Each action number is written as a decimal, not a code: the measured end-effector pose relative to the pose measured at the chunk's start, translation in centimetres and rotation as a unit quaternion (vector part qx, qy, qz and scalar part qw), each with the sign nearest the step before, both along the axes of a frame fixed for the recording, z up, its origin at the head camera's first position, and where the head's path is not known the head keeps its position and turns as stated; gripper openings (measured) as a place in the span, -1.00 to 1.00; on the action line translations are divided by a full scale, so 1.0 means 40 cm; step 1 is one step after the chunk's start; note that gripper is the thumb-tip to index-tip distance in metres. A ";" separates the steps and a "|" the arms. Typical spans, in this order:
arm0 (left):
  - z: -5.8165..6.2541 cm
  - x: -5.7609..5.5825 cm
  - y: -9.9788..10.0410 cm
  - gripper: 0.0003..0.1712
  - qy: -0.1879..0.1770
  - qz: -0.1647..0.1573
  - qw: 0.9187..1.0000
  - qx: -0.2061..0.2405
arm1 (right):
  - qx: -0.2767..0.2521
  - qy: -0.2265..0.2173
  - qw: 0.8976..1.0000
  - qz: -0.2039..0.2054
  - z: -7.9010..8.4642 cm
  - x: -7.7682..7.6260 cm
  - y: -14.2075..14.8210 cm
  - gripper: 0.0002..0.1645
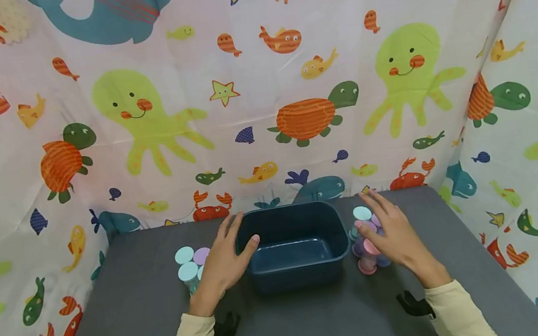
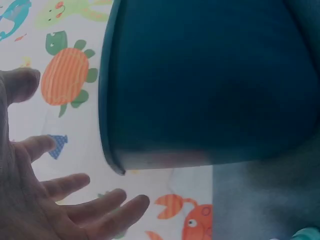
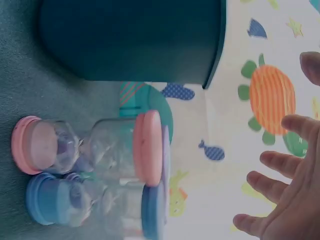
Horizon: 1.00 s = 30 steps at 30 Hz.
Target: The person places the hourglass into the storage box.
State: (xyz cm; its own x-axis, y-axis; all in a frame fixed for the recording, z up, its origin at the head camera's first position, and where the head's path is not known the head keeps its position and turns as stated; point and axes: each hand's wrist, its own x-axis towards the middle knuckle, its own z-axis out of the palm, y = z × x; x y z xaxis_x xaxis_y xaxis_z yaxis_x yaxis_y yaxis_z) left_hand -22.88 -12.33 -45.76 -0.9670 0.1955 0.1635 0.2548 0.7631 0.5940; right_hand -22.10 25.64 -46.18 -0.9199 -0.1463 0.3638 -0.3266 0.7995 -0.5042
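Observation:
A dark teal plastic bin (image 1: 299,277) stands in the middle of the table, its inside visibly bare in the head view. My left hand (image 1: 223,263) hovers by the bin's left rim, fingers spread and thumb towards the opening; the left wrist view shows a gap between these fingers and the bin wall. To the right, my right hand (image 1: 391,236) is held above and beside a cluster of sand timers (image 1: 367,265), fingers spread, nothing in its grasp. A pink-capped sand timer (image 3: 148,148) and a blue-capped sand timer (image 3: 152,210) stand upright there.
More sand timers (image 1: 188,272) with mint and lilac caps stand left of the bin, partly behind my left hand. The grey table (image 1: 309,335) runs back to a curtain (image 1: 258,104) printed with sea animals, which also hangs along both sides.

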 end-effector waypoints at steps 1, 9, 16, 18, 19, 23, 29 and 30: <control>-0.002 -0.003 -0.002 -0.13 0.000 -0.001 1.000 0.010 | -0.012 0.000 1.000 -0.001 -0.003 0.001 0.008 -0.19; -0.030 -0.012 -0.019 -0.23 -0.023 0.010 0.997 0.078 | -0.067 -0.029 0.997 -0.034 -0.042 0.024 0.056 -0.13; -0.054 -0.017 -0.024 -0.29 -0.036 0.027 0.989 0.144 | -0.107 -0.027 0.992 -0.060 -0.089 0.046 0.092 -0.13; -0.059 -0.020 -0.028 -0.27 -0.062 0.033 0.982 0.175 | -0.130 -0.037 0.989 -0.062 -0.102 0.051 0.099 -0.12; -0.060 -0.020 -0.030 -0.27 -0.077 0.035 0.977 0.195 | -0.144 -0.044 0.987 -0.061 -0.107 0.053 0.102 -0.11; -0.062 -0.023 -0.037 -0.26 -0.129 0.048 0.952 0.275 | -0.199 -0.079 0.975 -0.060 -0.128 0.058 0.115 -0.09; -0.065 -0.030 -0.040 -0.28 -0.155 0.039 0.932 0.324 | -0.286 -0.109 0.950 -0.054 -0.148 0.062 0.137 -0.12; -0.065 -0.031 -0.039 -0.29 -0.158 0.041 0.930 0.329 | -0.295 -0.112 0.948 -0.051 -0.151 0.063 0.140 -0.12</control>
